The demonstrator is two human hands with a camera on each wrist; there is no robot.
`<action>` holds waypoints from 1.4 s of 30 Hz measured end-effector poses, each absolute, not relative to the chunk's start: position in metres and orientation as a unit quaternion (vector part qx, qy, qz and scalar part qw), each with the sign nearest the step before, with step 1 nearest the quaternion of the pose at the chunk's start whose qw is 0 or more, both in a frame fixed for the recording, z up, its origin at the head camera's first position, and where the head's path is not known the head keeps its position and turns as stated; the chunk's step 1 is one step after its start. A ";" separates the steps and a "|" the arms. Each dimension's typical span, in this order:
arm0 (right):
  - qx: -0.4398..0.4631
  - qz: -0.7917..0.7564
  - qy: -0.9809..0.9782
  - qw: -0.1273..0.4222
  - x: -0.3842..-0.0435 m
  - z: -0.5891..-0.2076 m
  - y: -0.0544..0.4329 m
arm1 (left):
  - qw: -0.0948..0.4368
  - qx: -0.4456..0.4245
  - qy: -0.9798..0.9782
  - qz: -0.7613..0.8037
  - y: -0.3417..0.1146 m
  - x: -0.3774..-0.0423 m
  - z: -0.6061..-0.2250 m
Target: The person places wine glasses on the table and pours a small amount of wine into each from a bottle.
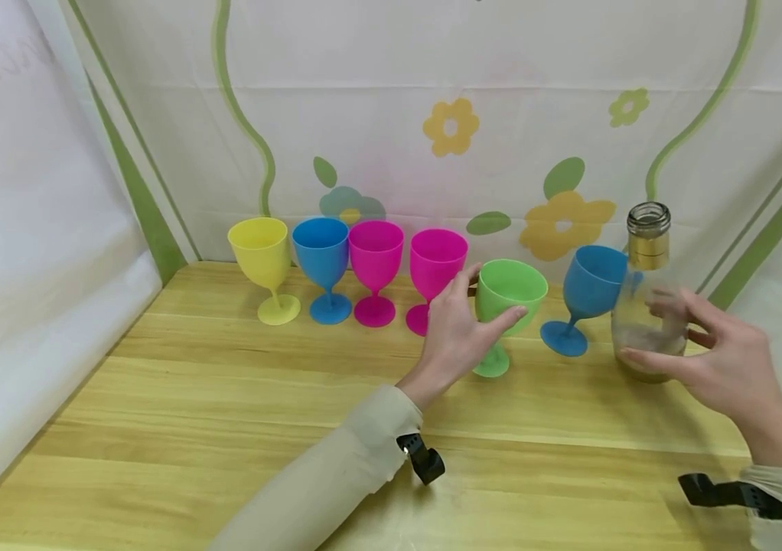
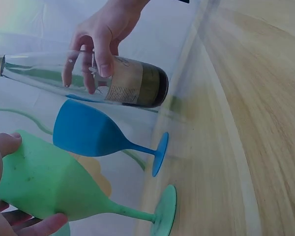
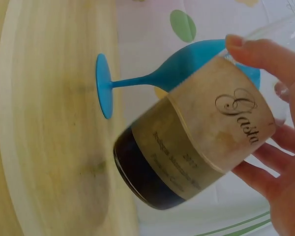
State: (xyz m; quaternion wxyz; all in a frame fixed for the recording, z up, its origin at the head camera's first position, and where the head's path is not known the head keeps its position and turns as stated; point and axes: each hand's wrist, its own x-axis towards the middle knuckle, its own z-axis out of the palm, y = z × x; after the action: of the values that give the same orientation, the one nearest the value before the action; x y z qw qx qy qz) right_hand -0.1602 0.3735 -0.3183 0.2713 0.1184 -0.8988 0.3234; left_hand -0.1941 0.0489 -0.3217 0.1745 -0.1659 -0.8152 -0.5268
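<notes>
My left hand (image 1: 456,333) holds a light green plastic goblet (image 1: 511,287) by its bowl, thumb on the near side; the foot of the goblet (image 2: 164,211) is at the tabletop. With my right hand (image 1: 728,360) I grip a clear glass bottle (image 1: 649,306) that has a gold neck band. Its label (image 3: 241,113) reads "Gasta", and the lower part looks dark. In the right wrist view the bottle leans; whether its base touches the table I cannot tell. Between the two hands stands a blue goblet (image 1: 591,283), partly behind the bottle.
Left of my left hand, a yellow goblet (image 1: 260,252), another blue goblet (image 1: 322,256) and two magenta goblets (image 1: 376,256) stand in a row. Behind them hangs a white flowered curtain (image 1: 377,115). The wooden table (image 1: 226,428) extends toward me.
</notes>
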 end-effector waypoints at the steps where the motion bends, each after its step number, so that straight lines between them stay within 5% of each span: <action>1: 0.119 0.329 -0.899 0.263 -0.160 -0.319 0.372 | 0.174 -0.162 -0.815 -0.528 0.050 -0.195 -0.322; 42: 0.170 0.367 -0.900 0.163 -0.161 -0.324 0.349 | 0.166 -0.089 -0.847 -0.497 0.087 -0.222 -0.321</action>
State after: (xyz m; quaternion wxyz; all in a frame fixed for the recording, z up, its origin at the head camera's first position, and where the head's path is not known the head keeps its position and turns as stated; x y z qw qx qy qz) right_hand -0.1611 0.3489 -0.3235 0.1631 0.1704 -0.8997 0.3674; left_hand -0.2216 0.0869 -0.3207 0.1657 -0.0885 -0.8470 -0.4973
